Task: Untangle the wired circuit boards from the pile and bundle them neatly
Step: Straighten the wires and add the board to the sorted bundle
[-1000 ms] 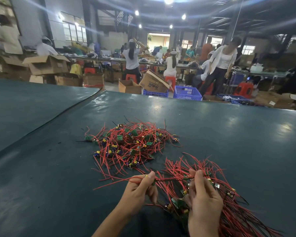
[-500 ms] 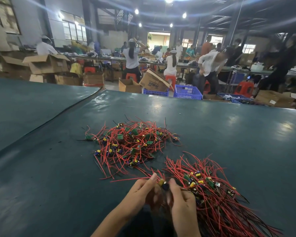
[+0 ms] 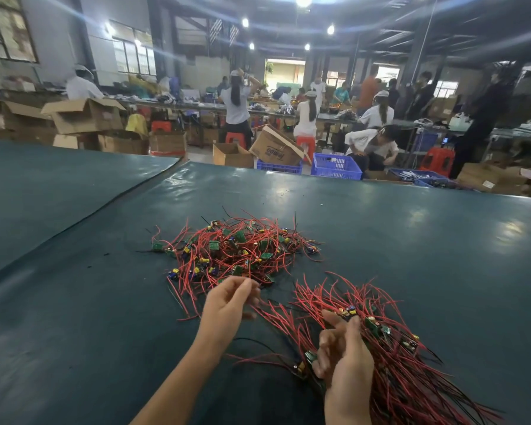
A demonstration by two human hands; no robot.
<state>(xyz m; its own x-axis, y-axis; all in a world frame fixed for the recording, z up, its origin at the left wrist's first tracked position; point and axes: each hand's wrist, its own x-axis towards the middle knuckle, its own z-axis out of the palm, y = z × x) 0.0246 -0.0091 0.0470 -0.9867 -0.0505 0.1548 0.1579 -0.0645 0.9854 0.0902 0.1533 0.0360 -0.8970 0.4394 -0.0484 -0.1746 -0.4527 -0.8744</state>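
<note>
The left hand [image 3: 229, 305] has left the right hand [image 3: 347, 360], which it met half a second ago at the lower centre of the frame, and has gone up to the near edge of the pile [image 3: 236, 253]. Its fingers are loosely bent and blurred at the tips, so I cannot tell whether they pinch a wire or only touch the tangle.

The right hand sits lower right of centre, its fingers curled round the red wires of the bundle [image 3: 390, 357], with a small green board just beside the knuckles.

The pile, a knot of red and black wires with green boards and yellow and blue parts, lies in the middle of the dark green desk [image 3: 74, 317]. The bundle lies just below and right of it, wires fanned toward the lower right corner, the two heaps close but apart.

Across the upper frame stand open cardboard boxes [image 3: 86, 116], a blue crate [image 3: 334, 165], a red stool [image 3: 439, 159] and people [image 3: 236, 102] at long benches.
</note>
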